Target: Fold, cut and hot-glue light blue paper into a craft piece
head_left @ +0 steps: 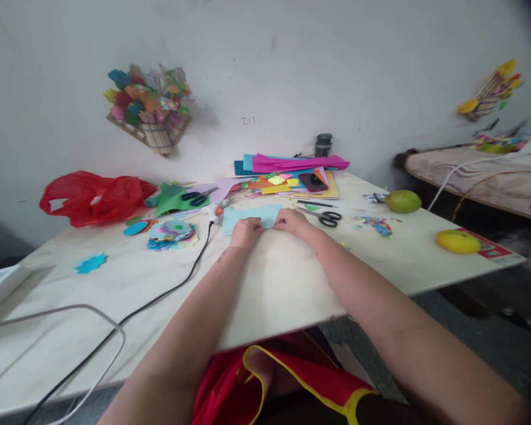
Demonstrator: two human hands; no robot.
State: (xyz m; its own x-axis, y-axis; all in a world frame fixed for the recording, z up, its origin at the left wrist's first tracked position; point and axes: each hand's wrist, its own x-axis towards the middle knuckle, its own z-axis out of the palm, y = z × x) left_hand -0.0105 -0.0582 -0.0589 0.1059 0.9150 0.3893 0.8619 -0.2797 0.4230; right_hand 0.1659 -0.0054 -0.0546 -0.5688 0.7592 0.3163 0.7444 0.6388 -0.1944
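A light blue sheet (268, 213) lies on the white table at the middle of the view. My left hand (248, 232) is closed on its near edge, thumb and fingers pressed together. Close by on the right, my right hand (291, 222) pinches the same near edge. Black-handled scissors (330, 219) rest just right of my right hand. A glue gun (215, 211) with a black cord lies left of the sheet.
Left are paper flower shapes (172, 233), a blue cutout (91, 263), a red bag (92, 198) and other scissors (197, 197). Coloured sheets (296, 162) and a phone (313, 182) lie behind. A green fruit (403, 201) and a yellow one (458, 241) sit right.
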